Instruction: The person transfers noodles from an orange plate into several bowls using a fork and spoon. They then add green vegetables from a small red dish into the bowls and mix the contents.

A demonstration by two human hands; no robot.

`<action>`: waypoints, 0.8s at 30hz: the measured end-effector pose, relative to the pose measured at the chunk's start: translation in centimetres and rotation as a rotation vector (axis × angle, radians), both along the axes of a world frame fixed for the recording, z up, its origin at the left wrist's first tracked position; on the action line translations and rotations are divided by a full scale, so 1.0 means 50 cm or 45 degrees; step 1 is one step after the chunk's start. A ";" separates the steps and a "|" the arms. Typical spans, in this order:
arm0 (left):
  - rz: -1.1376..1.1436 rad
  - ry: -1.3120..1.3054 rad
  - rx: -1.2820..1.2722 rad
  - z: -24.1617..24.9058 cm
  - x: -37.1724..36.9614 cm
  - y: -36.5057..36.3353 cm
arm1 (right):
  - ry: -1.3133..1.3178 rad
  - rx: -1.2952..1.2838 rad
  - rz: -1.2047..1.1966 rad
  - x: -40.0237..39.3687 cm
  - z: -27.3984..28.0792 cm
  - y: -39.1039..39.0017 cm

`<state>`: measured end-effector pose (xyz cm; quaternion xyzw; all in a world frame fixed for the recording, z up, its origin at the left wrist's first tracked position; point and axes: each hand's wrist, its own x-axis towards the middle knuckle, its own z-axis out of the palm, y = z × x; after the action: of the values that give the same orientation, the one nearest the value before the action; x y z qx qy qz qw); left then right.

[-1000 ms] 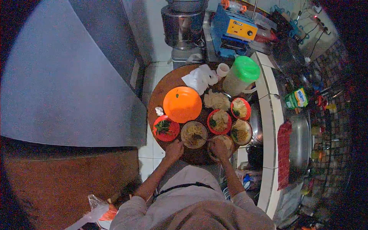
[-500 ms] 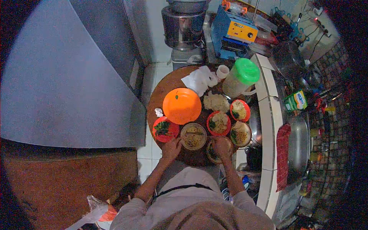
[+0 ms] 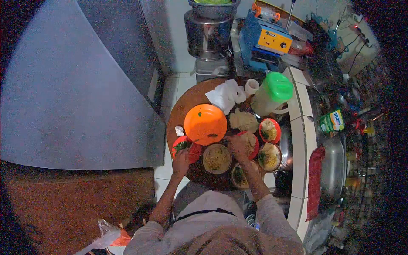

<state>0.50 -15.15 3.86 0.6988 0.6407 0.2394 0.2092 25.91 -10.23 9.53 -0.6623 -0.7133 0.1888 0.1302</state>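
Note:
My left hand (image 3: 181, 163) is at the red bowl (image 3: 195, 154) of leafy greens (image 3: 182, 145), fingers drawn together; what they hold is too small to tell. My right hand (image 3: 239, 147) reaches over a red bowl of noodles (image 3: 253, 144), partly hiding it. Its fingers look closed, with a small dark thing (image 3: 212, 135) near their tips that I cannot make out. Between my hands stands a pale bowl of noodles (image 3: 217, 159). Another bowl with greens (image 3: 239, 176) is partly under my right forearm.
On the round table (image 3: 180, 111) are an orange plate (image 3: 205, 123), white tissue (image 3: 224, 95), a cup (image 3: 251, 86), a green-lidded pitcher (image 3: 278, 87), pale food (image 3: 243, 120) and two more bowls (image 3: 270, 130) on the right. A tiled counter edge (image 3: 297, 144) runs alongside.
My left hand has moved from the middle bowl's edge to the greens. My right hand has moved up from the lower bowl. The long thing over the middle bowl is gone from there.

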 end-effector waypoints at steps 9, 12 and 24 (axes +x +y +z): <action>0.093 0.174 -0.191 0.003 -0.032 0.074 | 0.109 -0.232 -0.268 -0.013 -0.211 0.075; 0.134 0.275 -0.202 -0.011 -0.036 0.089 | 0.097 -0.040 0.039 -0.027 -0.174 0.067; 0.138 0.132 -0.177 0.019 -0.018 0.111 | -0.225 -0.046 0.112 -0.068 -0.208 0.070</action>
<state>-0.39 -9.60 4.81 0.6583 0.7027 0.1689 0.2107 22.52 -6.72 -0.89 -0.6468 -0.7468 0.1478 0.0463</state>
